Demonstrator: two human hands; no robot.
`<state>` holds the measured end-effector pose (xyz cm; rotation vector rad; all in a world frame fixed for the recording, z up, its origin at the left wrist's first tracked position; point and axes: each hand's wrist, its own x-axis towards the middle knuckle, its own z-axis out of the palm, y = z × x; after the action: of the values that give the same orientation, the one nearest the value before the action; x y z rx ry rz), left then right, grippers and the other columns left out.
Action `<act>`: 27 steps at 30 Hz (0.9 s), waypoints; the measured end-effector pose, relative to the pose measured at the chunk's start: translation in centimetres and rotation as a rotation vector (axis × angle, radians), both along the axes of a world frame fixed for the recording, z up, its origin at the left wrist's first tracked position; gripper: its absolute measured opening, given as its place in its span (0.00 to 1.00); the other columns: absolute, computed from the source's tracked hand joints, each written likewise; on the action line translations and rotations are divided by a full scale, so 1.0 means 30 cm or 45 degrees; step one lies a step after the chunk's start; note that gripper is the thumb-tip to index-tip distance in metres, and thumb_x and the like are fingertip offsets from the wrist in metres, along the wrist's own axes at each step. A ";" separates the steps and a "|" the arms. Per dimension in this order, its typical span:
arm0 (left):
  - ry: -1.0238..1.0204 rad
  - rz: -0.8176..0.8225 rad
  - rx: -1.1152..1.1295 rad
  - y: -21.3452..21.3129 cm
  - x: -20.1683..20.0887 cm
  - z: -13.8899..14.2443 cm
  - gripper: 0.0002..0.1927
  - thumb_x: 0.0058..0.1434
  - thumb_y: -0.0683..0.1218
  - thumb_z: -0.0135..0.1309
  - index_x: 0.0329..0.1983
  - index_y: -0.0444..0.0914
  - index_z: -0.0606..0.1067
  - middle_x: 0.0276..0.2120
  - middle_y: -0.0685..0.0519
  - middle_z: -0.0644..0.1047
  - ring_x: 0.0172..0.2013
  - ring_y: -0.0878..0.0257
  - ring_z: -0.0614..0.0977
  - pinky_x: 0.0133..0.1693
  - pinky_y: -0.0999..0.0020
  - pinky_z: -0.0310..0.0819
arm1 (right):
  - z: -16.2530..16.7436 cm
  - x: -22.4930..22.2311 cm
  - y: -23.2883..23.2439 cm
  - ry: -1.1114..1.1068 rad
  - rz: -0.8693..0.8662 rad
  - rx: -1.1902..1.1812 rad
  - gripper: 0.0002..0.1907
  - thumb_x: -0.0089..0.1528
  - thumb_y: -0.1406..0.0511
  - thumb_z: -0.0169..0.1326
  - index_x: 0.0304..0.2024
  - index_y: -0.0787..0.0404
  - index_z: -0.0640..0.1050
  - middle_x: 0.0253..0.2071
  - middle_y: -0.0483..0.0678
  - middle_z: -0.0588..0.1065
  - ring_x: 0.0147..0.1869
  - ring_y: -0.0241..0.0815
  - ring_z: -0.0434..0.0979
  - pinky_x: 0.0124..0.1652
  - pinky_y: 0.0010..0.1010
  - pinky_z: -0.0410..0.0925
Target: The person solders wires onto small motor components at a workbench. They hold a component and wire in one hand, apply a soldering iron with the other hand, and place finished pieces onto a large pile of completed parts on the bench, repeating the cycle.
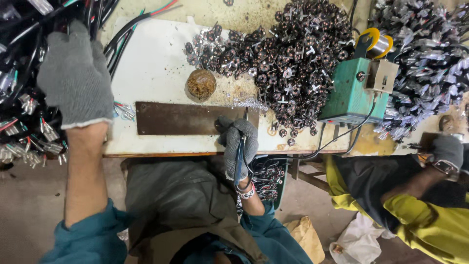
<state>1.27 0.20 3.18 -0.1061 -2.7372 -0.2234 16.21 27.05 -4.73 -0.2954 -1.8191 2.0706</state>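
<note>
My left hand, in a grey knit glove, reaches out over the heap of black wired parts at the left, fingers spread, nothing visibly held. Gloved too, my right hand grips a dark pen-like soldering iron, its tip on the right end of a brown metal strip that lies on the white board. A small round tin of brownish flux stands just above the strip.
A big pile of small dark round parts covers the board's right half. Right of it stands a teal box with a solder spool, then a heap of silvery pieces. Another person's gloved hand works at the right.
</note>
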 end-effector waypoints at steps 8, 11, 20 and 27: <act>-0.046 0.094 0.964 0.007 0.098 0.082 0.16 0.79 0.46 0.41 0.65 0.37 0.71 0.41 0.48 0.71 0.39 0.57 0.74 0.41 0.65 0.66 | -0.002 0.000 0.026 -0.046 0.002 0.225 0.09 0.73 0.68 0.50 0.54 0.64 0.70 0.45 0.58 0.80 0.36 0.39 0.82 0.33 0.27 0.72; -0.214 0.362 2.190 0.047 0.202 0.061 0.16 0.78 0.54 0.44 0.53 0.42 0.78 0.20 0.56 0.62 0.18 0.66 0.62 0.21 0.66 0.50 | 0.003 -0.001 0.029 -0.005 0.019 -0.485 0.12 0.69 0.67 0.51 0.52 0.67 0.70 0.44 0.58 0.78 0.39 0.38 0.81 0.31 0.25 0.73; -0.475 0.161 2.978 0.381 0.499 -0.168 0.16 0.84 0.52 0.49 0.44 0.36 0.77 0.22 0.62 0.72 0.18 0.75 0.70 0.18 0.81 0.62 | 0.179 0.044 -0.146 -0.216 0.081 -0.178 0.08 0.68 0.65 0.54 0.46 0.62 0.73 0.37 0.49 0.73 0.29 0.32 0.70 0.25 0.21 0.63; -1.466 -0.605 1.563 0.172 0.418 -0.163 0.16 0.69 0.49 0.53 0.48 0.31 0.80 0.33 0.52 0.81 0.36 0.69 0.78 0.39 0.72 0.75 | 0.300 -0.080 -0.071 -0.590 -0.278 -0.092 0.07 0.68 0.65 0.55 0.41 0.64 0.78 0.24 0.44 0.66 0.20 0.27 0.60 0.20 0.20 0.54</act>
<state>13.81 5.35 -1.72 -0.3438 -2.8152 -2.6581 13.83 24.92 4.26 -1.0184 -1.8512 2.0306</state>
